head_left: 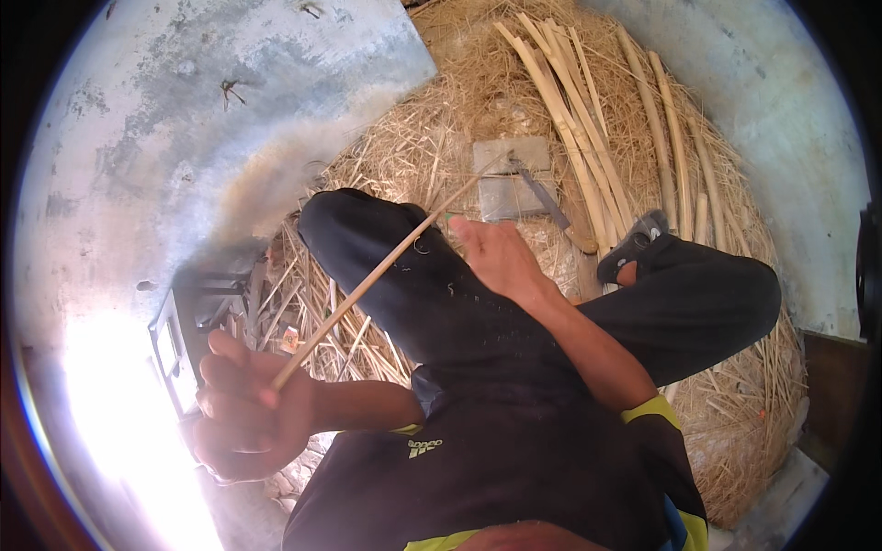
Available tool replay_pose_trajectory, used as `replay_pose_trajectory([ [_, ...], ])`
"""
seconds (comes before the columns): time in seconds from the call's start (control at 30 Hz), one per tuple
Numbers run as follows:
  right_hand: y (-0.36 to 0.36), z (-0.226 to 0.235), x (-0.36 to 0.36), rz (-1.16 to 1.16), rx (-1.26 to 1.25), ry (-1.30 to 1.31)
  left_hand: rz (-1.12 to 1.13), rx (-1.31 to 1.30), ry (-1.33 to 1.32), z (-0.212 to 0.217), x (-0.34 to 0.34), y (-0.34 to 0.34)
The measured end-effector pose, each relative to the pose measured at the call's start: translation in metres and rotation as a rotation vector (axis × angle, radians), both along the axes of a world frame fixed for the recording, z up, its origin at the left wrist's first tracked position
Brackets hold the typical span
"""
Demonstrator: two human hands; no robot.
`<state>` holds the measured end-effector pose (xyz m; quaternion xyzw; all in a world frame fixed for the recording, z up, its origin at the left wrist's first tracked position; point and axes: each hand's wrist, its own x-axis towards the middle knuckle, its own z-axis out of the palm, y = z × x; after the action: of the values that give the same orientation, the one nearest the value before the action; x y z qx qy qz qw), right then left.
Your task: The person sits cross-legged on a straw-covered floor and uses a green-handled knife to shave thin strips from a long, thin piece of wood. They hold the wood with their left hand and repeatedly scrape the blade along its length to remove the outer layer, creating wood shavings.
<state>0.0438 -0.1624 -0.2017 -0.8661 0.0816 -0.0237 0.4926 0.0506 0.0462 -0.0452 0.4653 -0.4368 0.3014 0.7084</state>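
My left hand (253,409), at the lower left, is closed around the lower end of a thin bamboo stick (367,283). The stick slants up and right across my left knee, its far end over two grey blocks (513,196). My right hand (498,257) is closed beside the stick's upper half, above my lap. A small bit of green shows at its thumb; what it grips is mostly hidden. Past that hand, a dark-bladed tool with a wooden handle (554,208) leans across the blocks, its handle end toward my foot.
Long split bamboo strips (574,119) lie at the far right, with thicker poles (661,138) beside them. Straw and shavings (395,147) cover the floor around my crossed legs. Pale walls (119,174) rise on both sides. A dark-framed object (175,344) stands near my left hand.
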Motion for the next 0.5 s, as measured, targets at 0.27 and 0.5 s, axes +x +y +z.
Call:
replay_pose_trajectory([
  [0.27,0.036,-0.022,0.025,-0.056,-0.056,-0.137,0.7,-0.107,0.098,0.006,0.018,0.002],
  [0.5,0.004,-0.09,0.014,-0.074,-0.394,-0.071,0.519,-0.066,-0.003,-0.001,0.019,0.022],
])
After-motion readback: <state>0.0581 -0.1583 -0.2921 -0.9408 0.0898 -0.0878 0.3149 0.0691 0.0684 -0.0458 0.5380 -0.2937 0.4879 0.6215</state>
